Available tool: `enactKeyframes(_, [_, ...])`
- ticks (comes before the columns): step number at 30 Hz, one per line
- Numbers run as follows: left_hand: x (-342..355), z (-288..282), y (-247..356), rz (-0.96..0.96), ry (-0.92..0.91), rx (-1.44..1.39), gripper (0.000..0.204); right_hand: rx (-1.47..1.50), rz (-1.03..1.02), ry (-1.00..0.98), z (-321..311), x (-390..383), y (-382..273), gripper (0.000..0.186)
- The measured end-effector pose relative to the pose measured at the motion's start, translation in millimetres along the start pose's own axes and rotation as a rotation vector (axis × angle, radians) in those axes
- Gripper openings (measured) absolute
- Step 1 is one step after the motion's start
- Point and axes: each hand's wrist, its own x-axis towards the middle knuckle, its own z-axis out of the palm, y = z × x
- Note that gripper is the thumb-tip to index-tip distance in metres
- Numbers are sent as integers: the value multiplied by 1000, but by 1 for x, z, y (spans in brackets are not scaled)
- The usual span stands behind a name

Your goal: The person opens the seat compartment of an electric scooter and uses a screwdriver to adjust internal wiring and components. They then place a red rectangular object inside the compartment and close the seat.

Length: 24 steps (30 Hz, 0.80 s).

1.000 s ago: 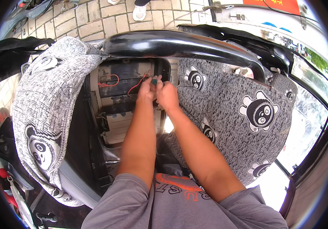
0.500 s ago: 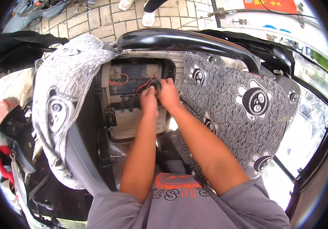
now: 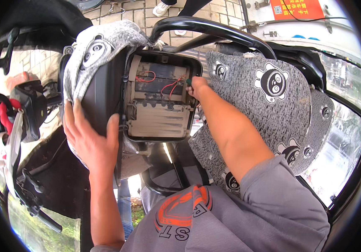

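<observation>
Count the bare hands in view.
2. The left hand is spread on the raised seat; the right hand grips a small green object at the right edge of the open box. Another person's legs show at the top; their hands are out of view.

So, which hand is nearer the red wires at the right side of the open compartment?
Right. The right hand is just beside the red wires, at the right edge of the compartment; the left hand is farther off, against the tipped-up seat.
</observation>
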Motion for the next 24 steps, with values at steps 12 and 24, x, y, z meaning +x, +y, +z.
enactKeyframes(12, [2, 11, -16, -32, 77, 77, 67, -881, -455, 70, -13, -26, -18, 28])
enactKeyframes(24, [2, 12, -18, -58, 88, 101, 65, -1798, -909, -49, 0, -58, -35, 25])
